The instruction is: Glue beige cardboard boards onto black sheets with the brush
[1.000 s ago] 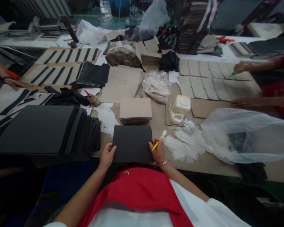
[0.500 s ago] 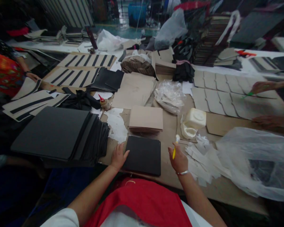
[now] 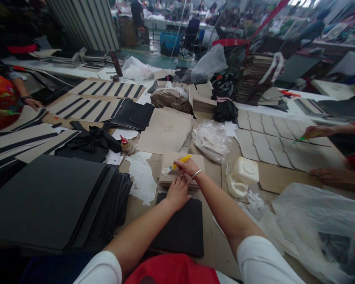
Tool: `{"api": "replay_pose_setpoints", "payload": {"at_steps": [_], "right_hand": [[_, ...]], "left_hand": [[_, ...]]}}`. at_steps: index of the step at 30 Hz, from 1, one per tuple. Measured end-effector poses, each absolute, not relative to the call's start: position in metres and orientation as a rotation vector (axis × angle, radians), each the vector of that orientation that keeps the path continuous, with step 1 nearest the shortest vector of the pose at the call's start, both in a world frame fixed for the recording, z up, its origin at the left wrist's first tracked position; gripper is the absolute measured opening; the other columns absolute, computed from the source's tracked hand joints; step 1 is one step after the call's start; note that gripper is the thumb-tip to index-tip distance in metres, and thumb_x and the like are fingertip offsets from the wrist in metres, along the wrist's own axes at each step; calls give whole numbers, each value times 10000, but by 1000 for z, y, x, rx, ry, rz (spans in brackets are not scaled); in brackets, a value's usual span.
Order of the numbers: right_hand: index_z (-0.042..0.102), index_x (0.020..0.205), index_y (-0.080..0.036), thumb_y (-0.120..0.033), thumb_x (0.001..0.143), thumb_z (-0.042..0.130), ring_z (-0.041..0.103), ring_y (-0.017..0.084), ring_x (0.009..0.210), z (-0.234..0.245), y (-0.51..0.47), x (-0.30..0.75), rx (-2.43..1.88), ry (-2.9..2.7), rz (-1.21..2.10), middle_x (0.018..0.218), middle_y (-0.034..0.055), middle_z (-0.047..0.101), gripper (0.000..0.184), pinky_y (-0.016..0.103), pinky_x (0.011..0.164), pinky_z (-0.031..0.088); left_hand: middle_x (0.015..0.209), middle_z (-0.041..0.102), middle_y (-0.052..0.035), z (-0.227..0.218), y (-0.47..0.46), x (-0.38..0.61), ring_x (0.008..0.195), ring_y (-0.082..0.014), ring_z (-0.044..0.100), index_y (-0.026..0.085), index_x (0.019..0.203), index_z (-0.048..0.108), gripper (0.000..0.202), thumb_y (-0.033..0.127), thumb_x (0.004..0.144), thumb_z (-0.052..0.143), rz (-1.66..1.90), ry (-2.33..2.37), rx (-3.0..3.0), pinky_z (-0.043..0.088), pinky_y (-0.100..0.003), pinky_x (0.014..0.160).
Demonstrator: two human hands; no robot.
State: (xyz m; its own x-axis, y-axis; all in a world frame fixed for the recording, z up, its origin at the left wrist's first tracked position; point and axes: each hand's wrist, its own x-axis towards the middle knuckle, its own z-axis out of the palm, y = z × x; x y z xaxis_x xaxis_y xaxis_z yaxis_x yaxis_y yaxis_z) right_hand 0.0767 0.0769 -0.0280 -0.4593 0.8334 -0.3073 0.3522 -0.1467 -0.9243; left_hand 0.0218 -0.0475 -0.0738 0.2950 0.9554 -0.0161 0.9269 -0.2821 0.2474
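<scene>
**Hand positions**

1. L hand: your left hand (image 3: 177, 192) lies palm-down, fingers close together, with the tips on the near edge of the tan card stack (image 3: 171, 157). Judged reason: flat pressure at the edge keeps the cards squared and stops them sliding.
2. R hand: your right hand (image 3: 188, 167) pinches the handle of the yellow brush (image 3: 179, 162) between thumb and fingers, above the same stack. The brush lies nearly level, bristles pointing left over the top card. A low angle like this probably suits broad strokes.
3. The black board (image 3: 183, 228) lies flat on the table (image 3: 213, 173), between the stack and your body, under your left forearm and within easy reach.

**Qty in view**

- Brush in hand: 1.
- Black board in front of you: 1.
- Tan stack: 1 (no. of cards cannot be counted).
- White tubs (image 3: 245, 170): 2, touching, just right of the stack, near your brush hand.
- Red-tipped bottle (image 3: 125, 144): 1, left of the stack.
- Black sheet pile (image 3: 47, 197): 1, fanned, at far left.
- Co-worker's hands (image 3: 315, 132): 2 at right, one with a green tool.
</scene>
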Motion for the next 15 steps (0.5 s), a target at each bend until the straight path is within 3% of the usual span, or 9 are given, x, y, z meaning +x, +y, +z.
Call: {"api": "replay_pose_setpoints", "payload": {"at_steps": [7, 15], "right_hand": [[553, 650, -170, -315, 751, 550, 430, 70, 349, -41, 125, 81, -1463, -1445, 1473, 481, -42, 531, 176, 194, 367, 375], [571, 692, -167, -365, 771, 518, 403, 63, 343, -31, 115, 184, -1722, -1282, 1138, 485, -48, 510, 220, 198, 358, 359]], "left_hand": [[1429, 359, -147, -72, -49, 20, 1317, -279, 306, 116, 1348, 384, 646, 462, 814, 494, 168, 1729, 2367, 242, -441, 1073], [1372, 445, -107, -61, -42, 16, 1206, -265, 416, 183, 1237, 490, 451, 354, 821, 525, 171, 1724, 2437, 343, -421, 962]]}}
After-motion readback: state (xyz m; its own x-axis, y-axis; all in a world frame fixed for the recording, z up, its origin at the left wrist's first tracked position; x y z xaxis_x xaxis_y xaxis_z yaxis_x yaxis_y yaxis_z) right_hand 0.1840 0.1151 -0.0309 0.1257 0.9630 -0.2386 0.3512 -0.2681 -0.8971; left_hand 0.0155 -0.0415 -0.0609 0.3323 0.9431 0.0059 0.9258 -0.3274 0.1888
